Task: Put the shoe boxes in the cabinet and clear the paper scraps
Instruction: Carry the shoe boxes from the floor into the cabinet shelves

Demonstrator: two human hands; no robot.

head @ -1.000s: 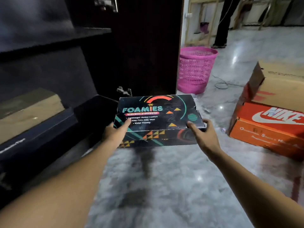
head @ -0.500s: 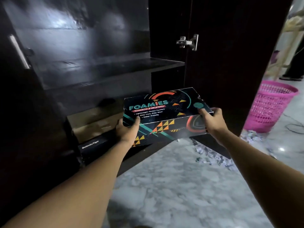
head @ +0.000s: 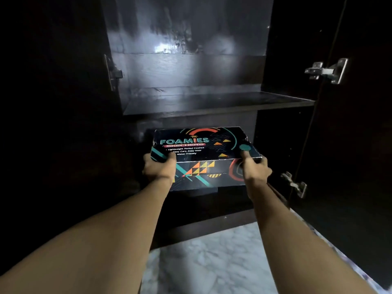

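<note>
shoe box (head: pixel 201 145) in left grip (head: pixel 160 169), right grip (head: pixel 255 170), underside hidden

The shoe box (head: pixel 201 153) sits in the cabinet's (head: pixel 343 145) lower compartment, under the shelf (head: pixel 212 102), between both hands.

Black printed cardboard shoe box (head: pixel 201 145): smooth coated card with a slight sheen on the lid and bright teal, orange and red print. A pale raw cut edge shows along the lid's front rim.

Dark brown wooden cabinet (head: pixel 191 66): laminate-like finish with fine horizontal grain on the back panel, glossy enough to return blurred patches of light.

Dark cabinet shelf (head: pixel 212 100): same grain, duller sheen, faint streaks.

Silver metal hinges (head: pixel 324 71): bare, bright, smooth.

Grey-white veined stone floor (head: pixel 201 262): polished, marble-like.
</note>
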